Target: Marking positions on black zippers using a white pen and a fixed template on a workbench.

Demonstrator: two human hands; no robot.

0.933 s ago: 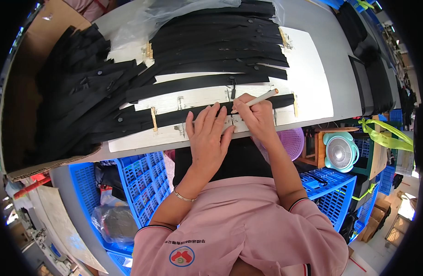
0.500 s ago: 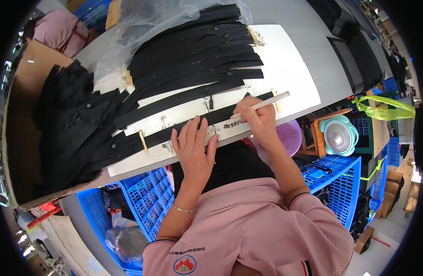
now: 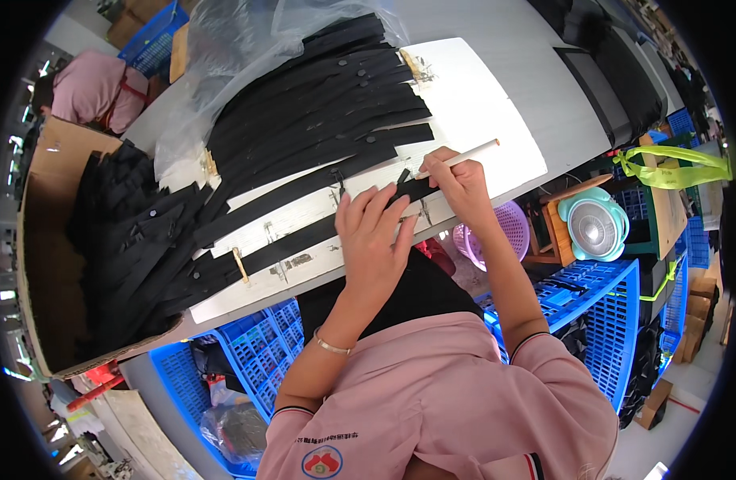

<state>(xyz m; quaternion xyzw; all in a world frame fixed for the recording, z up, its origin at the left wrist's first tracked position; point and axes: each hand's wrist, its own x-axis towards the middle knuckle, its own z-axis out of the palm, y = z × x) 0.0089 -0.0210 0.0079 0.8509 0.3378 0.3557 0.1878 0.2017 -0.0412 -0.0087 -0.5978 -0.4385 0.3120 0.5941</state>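
A long black fabric strip (image 3: 298, 240) lies along the near edge of a white board (image 3: 504, 112). My left hand (image 3: 374, 234) rests on this strip, its fingers stretched out. To the right of it, my right hand (image 3: 462, 188) grips a slim white pencil (image 3: 474, 152) by the strip's right end. The pencil slants, its lower tip close to the board and its far end up to the right. Dark marks show on the board around the strip. Beyond my hands, several more black strips (image 3: 312, 120) lie side by side, some bearing small round dark pieces.
A cardboard box (image 3: 44, 264) full of black strips stands at the left. Clear plastic sheeting (image 3: 224, 48) lies at the back. Blue crates (image 3: 608, 320), a purple basket (image 3: 512, 232) and a turquoise fan (image 3: 594, 228) are below the table. Another person (image 3: 96, 92) bends at the far left.
My left hand has moved to the right along the strip, closer to my right hand. My right hand and the pencil have shifted slightly right and away from me. The whole view has turned a little.
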